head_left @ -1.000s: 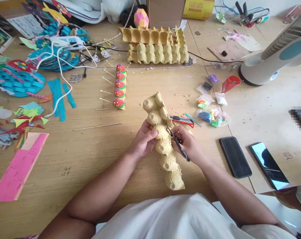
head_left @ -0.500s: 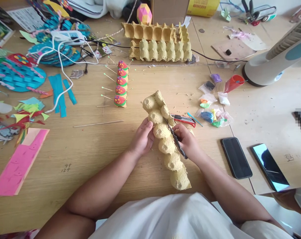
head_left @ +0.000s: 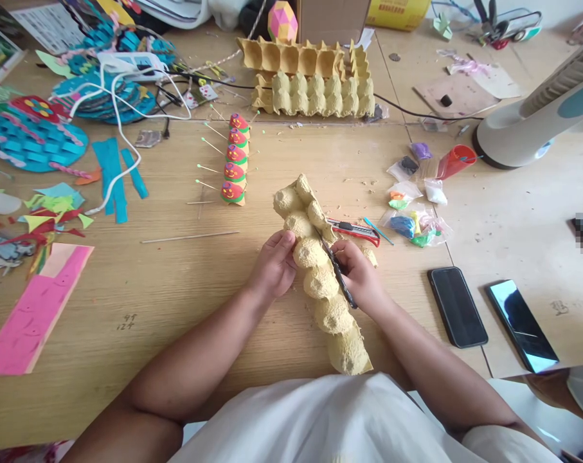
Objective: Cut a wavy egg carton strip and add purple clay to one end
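My left hand (head_left: 275,262) pinches the left edge of a pale yellow egg carton strip (head_left: 321,281), thumb on top. The strip slants from upper left toward my body, its cups turned up. At its top end a short second row of cups (head_left: 315,211) is still joined on. My right hand (head_left: 361,273) is closed around black-handled scissors (head_left: 338,269), whose blades point up and left into the gap between the two rows. How far the blades stand apart is hidden. Just beyond lies a red utility knife (head_left: 353,230), and a small carton scrap (head_left: 369,257) lies by my right hand.
Painted caterpillar cups (head_left: 235,154) with pins stand beyond my left hand. More egg cartons (head_left: 322,95) lie at the back. Clay bags (head_left: 414,225), a red cup (head_left: 457,161), two phones (head_left: 457,307) and a white fan base (head_left: 506,141) are on the right. A wooden stick (head_left: 189,237) lies left.
The lower part of the carton strip has shifted slightly left and toward my body. Both hands keep their hold, and the scissors stay at the gap between the rows.
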Tool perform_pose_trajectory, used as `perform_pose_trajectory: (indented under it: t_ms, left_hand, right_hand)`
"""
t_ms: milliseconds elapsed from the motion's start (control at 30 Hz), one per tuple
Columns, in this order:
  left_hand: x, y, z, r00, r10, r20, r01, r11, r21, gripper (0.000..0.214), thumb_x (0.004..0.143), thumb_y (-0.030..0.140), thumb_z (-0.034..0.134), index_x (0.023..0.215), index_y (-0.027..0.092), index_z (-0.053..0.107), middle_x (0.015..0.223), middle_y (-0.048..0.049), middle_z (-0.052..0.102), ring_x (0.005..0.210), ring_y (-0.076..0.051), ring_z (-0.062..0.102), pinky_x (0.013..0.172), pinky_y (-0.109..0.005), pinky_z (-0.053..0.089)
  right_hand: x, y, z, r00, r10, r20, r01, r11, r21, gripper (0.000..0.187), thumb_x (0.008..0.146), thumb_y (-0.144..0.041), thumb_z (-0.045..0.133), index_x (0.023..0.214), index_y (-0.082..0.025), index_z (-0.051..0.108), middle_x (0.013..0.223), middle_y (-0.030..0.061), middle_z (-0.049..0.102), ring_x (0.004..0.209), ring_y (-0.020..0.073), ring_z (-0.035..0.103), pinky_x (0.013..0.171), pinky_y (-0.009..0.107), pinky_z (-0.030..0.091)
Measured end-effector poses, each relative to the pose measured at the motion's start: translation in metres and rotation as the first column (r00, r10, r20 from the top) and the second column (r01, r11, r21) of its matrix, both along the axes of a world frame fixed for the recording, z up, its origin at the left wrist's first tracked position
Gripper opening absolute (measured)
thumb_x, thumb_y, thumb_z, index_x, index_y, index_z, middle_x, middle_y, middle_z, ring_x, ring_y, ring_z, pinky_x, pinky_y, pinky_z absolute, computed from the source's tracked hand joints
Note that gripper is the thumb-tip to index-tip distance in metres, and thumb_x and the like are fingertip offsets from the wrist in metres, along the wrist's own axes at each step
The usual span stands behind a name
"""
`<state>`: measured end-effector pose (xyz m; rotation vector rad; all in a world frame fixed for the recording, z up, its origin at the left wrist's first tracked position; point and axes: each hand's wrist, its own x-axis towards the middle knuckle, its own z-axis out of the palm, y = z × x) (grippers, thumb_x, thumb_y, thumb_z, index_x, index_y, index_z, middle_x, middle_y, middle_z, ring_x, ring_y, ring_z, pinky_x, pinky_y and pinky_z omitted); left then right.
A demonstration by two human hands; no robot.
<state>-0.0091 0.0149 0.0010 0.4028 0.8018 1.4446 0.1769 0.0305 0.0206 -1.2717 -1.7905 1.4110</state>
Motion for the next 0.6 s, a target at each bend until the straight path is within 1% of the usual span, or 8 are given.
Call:
perform_pose_trajectory:
  t_ms: [133, 267, 333, 400, 467, 600]
  left_hand:
    - [-0.001, 0.000, 0.000, 1.000, -0.024, 0.005, 0.024, 1.000, 0.004, 0.044, 0.078, 0.057, 0.084, 0.097, 0.020, 0.072, 0.098, -0.0050, 0.076, 0.094, -0.022, 0.072, 0.081, -0.033, 0.056]
    - [-0.001, 0.000, 0.001, 1.000, -0.020, 0.001, 0.020, 1.000, 0.009, 0.046, 0.077, 0.057, 0.084, 0.102, 0.020, 0.072, 0.103, -0.0069, 0.076, 0.098, -0.024, 0.072, 0.081, -0.034, 0.056]
    - [-0.001, 0.000, 0.001, 1.000, -0.026, -0.004, 0.026, 1.000, 0.009, 0.046, 0.077, 0.057, 0.084, 0.102, 0.020, 0.072, 0.105, -0.0075, 0.076, 0.101, -0.026, 0.072, 0.082, -0.035, 0.057]
    - [-0.002, -0.001, 0.000, 0.999, -0.038, -0.007, 0.039, 0.999, 0.005, 0.044, 0.077, 0.057, 0.083, 0.099, 0.021, 0.072, 0.101, -0.0066, 0.076, 0.101, -0.026, 0.072, 0.081, -0.035, 0.056]
    - [-0.002, -0.002, -0.001, 0.999, -0.045, -0.007, 0.045, 0.999, 0.002, 0.042, 0.077, 0.057, 0.084, 0.094, 0.021, 0.071, 0.094, -0.0050, 0.075, 0.098, -0.025, 0.072, 0.080, -0.034, 0.056]
    - [-0.003, -0.003, -0.003, 0.999, -0.042, -0.009, 0.042, 0.999, 0.009, 0.043, 0.074, 0.059, 0.086, 0.086, 0.021, 0.069, 0.086, -0.0030, 0.073, 0.089, -0.022, 0.071, 0.074, -0.032, 0.054]
  right_hand:
    - [0.000, 0.000, 0.000, 0.999, 0.010, 0.033, -0.010, 1.000, 0.007, 0.031, 0.085, -0.041, 0.073, 0.106, -0.025, 0.056, 0.066, -0.0046, 0.051, 0.063, 0.0163, 0.048, 0.057, 0.027, 0.036]
    - [0.002, 0.001, 0.009, 0.993, 0.040, 0.110, -0.044, 0.999, 0.026, 0.029, 0.087, -0.040, 0.070, 0.110, -0.026, 0.058, 0.068, -0.0034, 0.059, 0.064, 0.0173, 0.053, 0.060, 0.027, 0.039]
    - [0.003, 0.002, 0.016, 0.981, 0.064, 0.184, -0.075, 0.996, 0.056, 0.027, 0.089, -0.038, 0.068, 0.111, -0.025, 0.062, 0.076, -0.0004, 0.066, 0.070, 0.0187, 0.059, 0.064, 0.028, 0.042]
    - [0.004, 0.002, 0.020, 0.967, 0.092, 0.239, -0.115, 0.990, 0.083, 0.026, 0.091, -0.038, 0.065, 0.112, -0.023, 0.065, 0.089, 0.0043, 0.073, 0.079, 0.0217, 0.065, 0.070, 0.031, 0.045]
    - [0.004, 0.001, 0.021, 0.969, 0.120, 0.214, -0.140, 0.987, 0.078, 0.028, 0.092, -0.039, 0.064, 0.114, -0.022, 0.068, 0.097, 0.0069, 0.075, 0.085, 0.0241, 0.067, 0.074, 0.032, 0.047]
    - [0.004, -0.001, 0.011, 0.990, 0.142, 0.024, -0.143, 0.989, 0.026, 0.031, 0.093, -0.045, 0.065, 0.113, -0.022, 0.069, 0.098, 0.0068, 0.075, 0.090, 0.0251, 0.068, 0.078, 0.033, 0.051]
